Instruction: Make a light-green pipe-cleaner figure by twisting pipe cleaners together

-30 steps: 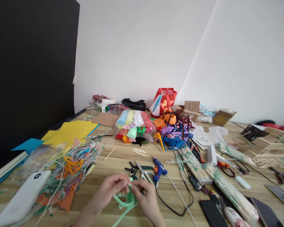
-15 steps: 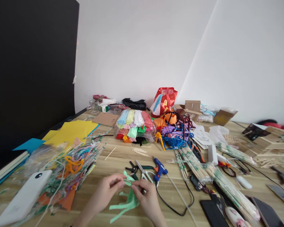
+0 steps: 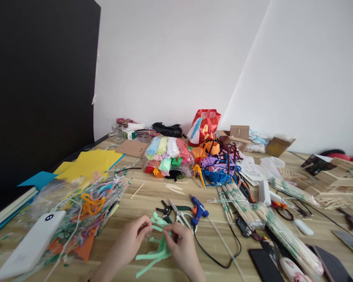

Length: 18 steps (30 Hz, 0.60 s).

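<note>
Mint-green pipe cleaners (image 3: pixel 161 250), twisted together into a shape with several loose ends, hang between my hands low in the middle of the view. My right hand (image 3: pixel 181 244) pinches the upper part of the bunch, and its fingers cover some of it. On the other side, my left hand (image 3: pixel 135 237) has thumb and forefinger closed at the end of one short green strand. Just beyond my hands lie scissors (image 3: pixel 178 211), dark-handled pliers (image 3: pixel 165 209) and a blue glue gun (image 3: pixel 198 209).
Bagged bundles of coloured pipe cleaners (image 3: pixel 167 154) sit farther back. To the left are a pile of wrappers and pipe cleaners (image 3: pixel 88 211) and a white phone-shaped device (image 3: pixel 32 243). Packs of wooden sticks (image 3: pixel 288 239) and a black phone (image 3: pixel 264 264) lie on the right.
My left hand has shifted slightly left, away from the right hand, and more of the green strands shows between them. My right hand stays nearly in place.
</note>
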Motion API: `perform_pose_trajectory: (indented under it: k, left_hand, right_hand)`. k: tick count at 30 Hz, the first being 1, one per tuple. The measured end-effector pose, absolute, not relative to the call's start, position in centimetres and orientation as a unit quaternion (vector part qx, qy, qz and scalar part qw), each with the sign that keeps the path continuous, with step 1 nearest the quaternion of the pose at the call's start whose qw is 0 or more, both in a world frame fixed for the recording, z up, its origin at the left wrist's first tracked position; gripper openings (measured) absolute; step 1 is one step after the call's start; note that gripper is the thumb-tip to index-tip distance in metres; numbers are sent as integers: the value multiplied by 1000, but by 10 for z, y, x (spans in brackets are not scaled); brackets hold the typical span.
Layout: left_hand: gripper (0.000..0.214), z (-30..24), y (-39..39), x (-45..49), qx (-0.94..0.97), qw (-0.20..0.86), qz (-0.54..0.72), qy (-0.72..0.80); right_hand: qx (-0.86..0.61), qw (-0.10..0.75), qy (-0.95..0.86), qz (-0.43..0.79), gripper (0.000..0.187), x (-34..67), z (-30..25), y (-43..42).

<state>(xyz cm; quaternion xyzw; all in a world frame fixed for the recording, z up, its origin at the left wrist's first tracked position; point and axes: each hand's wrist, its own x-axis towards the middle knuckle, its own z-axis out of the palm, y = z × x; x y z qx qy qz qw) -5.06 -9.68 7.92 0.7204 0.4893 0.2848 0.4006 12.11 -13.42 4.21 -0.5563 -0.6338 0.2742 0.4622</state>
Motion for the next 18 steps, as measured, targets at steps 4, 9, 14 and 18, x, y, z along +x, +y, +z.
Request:
perform_pose_trajectory:
  k: [4, 9, 14, 18]
  left_hand:
    - [13, 75, -95, -49, 691, 439, 293, 493]
    - [16, 73, -93, -48, 654, 501, 311, 474]
    - [22, 73, -90, -47, 616, 529, 334, 479]
    - [25, 70, -88, -48, 598, 558, 341, 464]
  right_hand:
    - [-561, 468, -623, 279, 20, 120, 42, -134]
    - [-564, 473, -616, 281, 21, 120, 39, -135]
    - [-564, 480, -612, 277, 24, 120, 36, -134]
    - [-557, 485, -616, 275, 25, 121, 35, -132]
